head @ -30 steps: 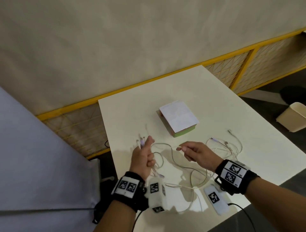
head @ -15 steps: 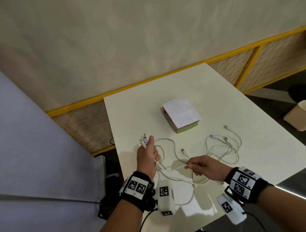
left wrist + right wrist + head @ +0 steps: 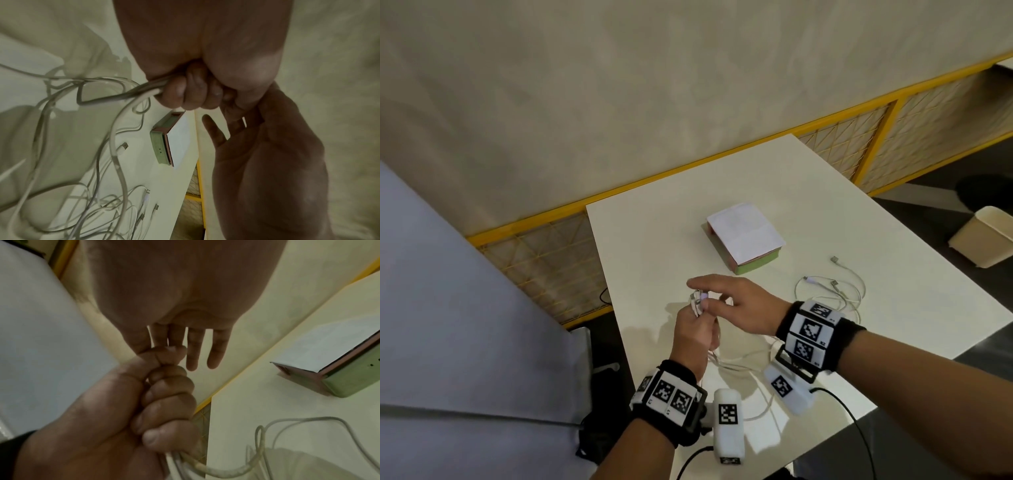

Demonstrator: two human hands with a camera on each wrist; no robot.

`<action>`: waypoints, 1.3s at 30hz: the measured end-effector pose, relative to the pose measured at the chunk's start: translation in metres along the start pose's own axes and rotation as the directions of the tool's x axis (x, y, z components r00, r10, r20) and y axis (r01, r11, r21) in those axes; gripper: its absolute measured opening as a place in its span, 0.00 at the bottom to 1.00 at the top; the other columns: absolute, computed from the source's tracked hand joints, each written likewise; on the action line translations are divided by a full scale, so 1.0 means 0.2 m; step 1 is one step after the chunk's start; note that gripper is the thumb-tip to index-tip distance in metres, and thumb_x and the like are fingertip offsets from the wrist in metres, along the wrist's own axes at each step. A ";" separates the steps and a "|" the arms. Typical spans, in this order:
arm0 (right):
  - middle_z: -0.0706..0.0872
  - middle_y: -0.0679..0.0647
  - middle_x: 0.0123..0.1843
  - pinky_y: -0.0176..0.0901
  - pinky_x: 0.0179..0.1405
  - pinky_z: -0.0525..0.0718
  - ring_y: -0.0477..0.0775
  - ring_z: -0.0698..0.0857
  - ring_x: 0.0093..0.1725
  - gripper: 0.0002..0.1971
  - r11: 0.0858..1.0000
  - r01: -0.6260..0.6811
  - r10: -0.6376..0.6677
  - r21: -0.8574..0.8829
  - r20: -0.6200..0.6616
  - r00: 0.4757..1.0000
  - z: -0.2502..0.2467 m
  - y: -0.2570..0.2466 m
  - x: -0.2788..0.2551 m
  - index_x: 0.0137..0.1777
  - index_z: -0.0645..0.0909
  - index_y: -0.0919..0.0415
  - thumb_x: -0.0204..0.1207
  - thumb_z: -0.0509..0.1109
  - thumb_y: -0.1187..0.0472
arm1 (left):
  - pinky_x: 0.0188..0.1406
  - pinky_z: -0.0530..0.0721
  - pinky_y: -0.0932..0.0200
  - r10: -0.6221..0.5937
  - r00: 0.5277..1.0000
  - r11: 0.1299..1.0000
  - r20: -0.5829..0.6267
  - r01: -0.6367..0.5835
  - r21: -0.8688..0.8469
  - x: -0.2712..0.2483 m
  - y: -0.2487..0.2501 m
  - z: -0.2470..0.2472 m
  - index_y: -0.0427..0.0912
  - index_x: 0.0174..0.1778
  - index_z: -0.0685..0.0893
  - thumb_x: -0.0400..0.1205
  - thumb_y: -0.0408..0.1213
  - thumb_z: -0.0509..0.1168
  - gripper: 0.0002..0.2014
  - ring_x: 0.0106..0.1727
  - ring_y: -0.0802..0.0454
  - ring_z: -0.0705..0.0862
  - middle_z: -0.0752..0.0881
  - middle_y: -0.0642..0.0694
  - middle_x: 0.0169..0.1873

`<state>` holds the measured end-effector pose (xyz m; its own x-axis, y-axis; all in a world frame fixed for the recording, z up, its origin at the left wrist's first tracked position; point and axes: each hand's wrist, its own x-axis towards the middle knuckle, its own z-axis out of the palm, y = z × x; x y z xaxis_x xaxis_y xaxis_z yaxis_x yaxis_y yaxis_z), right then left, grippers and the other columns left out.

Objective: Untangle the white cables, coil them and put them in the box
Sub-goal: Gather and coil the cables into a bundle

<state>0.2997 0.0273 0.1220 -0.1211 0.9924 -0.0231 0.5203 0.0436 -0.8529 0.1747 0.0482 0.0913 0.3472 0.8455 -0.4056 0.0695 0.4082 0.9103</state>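
White cables (image 3: 835, 294) bunched in left hand (image 3: 693, 334); right hand (image 3: 739, 308) fingers spread.

White cables (image 3: 835, 291); green box (image 3: 756, 265), white lid (image 3: 744, 229); cream table (image 3: 654, 240); black-white checkered wristbands (image 3: 810, 330).

We take this for a bare workroom or lab; we see a plain white bench (image 3: 808, 192), yellow-framed mesh panels (image 3: 859, 150), a blank wall (image 3: 688, 85), a wastebasket (image 3: 986, 241).
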 end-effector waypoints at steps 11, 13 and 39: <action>0.70 0.44 0.77 0.35 0.72 0.71 0.41 0.73 0.73 0.30 0.966 -0.132 0.108 0.220 0.117 0.987 0.03 -0.02 0.00 0.79 0.60 0.48 0.80 0.66 0.60 | 0.16 0.56 0.68 -0.146 0.987 0.970 -0.065 0.131 -0.203 -0.01 0.05 -0.05 0.41 0.30 0.75 0.79 0.31 0.62 0.11 0.13 0.58 0.60 0.65 0.54 0.13; 0.68 0.48 0.77 0.34 0.71 0.71 0.43 0.71 0.74 0.39 0.933 -0.209 0.156 0.294 0.193 0.969 0.03 0.01 -0.01 0.81 0.52 0.53 0.75 0.70 0.67 | 0.15 0.55 0.68 -0.132 0.990 0.942 -0.051 0.109 -0.319 0.00 0.10 -0.06 0.44 0.23 0.72 0.80 0.31 0.65 0.18 0.13 0.58 0.59 0.62 0.53 0.13; 0.77 0.58 0.36 0.48 0.39 0.71 0.62 0.77 0.38 0.19 0.811 -0.226 0.340 -0.539 0.121 0.932 0.18 0.02 -0.03 0.33 0.70 0.59 0.82 0.52 0.50 | 0.48 0.79 0.55 -0.086 0.989 0.607 -0.120 -0.044 -0.793 0.06 0.10 -0.32 0.44 0.39 0.79 0.80 0.52 0.62 0.14 0.40 0.51 0.89 0.85 0.50 0.30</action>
<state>0.2717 0.0177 0.1004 -0.0381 0.9263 -0.3749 0.9051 -0.1271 -0.4058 0.1195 0.0884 0.0994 0.2247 0.8424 -0.4898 -0.7150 0.4841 0.5045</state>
